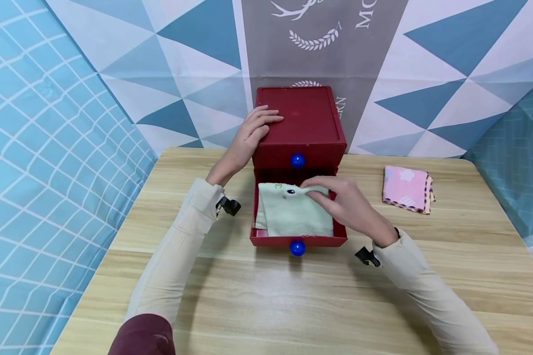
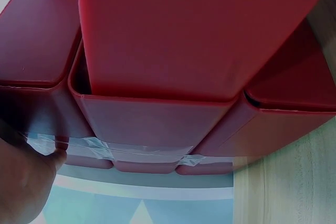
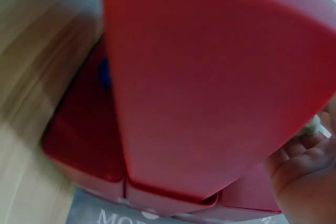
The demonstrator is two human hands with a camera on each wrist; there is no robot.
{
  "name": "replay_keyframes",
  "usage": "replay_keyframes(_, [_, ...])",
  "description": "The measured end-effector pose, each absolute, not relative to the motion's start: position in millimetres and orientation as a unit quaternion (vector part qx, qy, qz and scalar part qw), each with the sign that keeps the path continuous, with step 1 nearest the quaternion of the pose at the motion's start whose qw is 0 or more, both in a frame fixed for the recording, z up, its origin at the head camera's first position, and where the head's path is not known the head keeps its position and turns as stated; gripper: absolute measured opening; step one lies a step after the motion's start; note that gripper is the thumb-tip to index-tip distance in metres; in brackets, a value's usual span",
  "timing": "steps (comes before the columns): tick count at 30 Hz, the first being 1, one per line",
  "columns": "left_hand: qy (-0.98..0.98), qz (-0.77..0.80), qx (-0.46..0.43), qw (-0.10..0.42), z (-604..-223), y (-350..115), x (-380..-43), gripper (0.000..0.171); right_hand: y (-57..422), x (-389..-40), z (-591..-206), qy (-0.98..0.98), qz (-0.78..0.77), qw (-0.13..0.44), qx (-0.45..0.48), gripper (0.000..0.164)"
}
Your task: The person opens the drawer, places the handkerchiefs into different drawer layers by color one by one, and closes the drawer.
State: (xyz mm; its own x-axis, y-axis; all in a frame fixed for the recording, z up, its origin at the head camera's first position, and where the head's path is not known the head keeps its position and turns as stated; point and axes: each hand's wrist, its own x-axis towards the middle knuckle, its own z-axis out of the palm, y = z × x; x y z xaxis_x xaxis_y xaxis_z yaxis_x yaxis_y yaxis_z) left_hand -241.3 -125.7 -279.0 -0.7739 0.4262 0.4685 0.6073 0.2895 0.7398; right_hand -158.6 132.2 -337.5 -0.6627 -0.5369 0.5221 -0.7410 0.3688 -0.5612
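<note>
A red drawer chest (image 1: 299, 116) stands at the back of the table with its middle drawer (image 1: 273, 241) pulled out. In that drawer lies a folded pale green towel (image 1: 293, 214) with a small face design. My right hand (image 1: 348, 204) pinches the towel near its far right edge between thumb and fingers; a bit of towel (image 3: 311, 126) also shows by the fingers in the right wrist view. My left hand (image 1: 253, 130) rests on the chest's top left edge, fingers extended over the lid; the left wrist view shows its thumb by the chest's side.
A folded pink cloth (image 1: 406, 188) with a dark checked edge lies on the wooden table (image 1: 266, 305) to the right. Blue knobs (image 1: 297, 160) stick out from the drawer fronts. A patterned curtain (image 1: 195, 59) stands behind the chest.
</note>
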Motion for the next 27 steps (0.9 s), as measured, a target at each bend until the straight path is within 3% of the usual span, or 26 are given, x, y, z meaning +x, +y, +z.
replay_keyframes(9, [-0.797, -0.502, -0.323, 0.094, -279, -126, -242, 0.040, 131, -168, -342, -0.860, 0.299, 0.119, 0.396, 0.029])
replay_keyframes(27, [-0.796, -0.505, -0.320, 0.096, -280, -125, -241, 0.040, 153, -160, -338, -0.873, 0.302, 0.128, 0.360, 0.025])
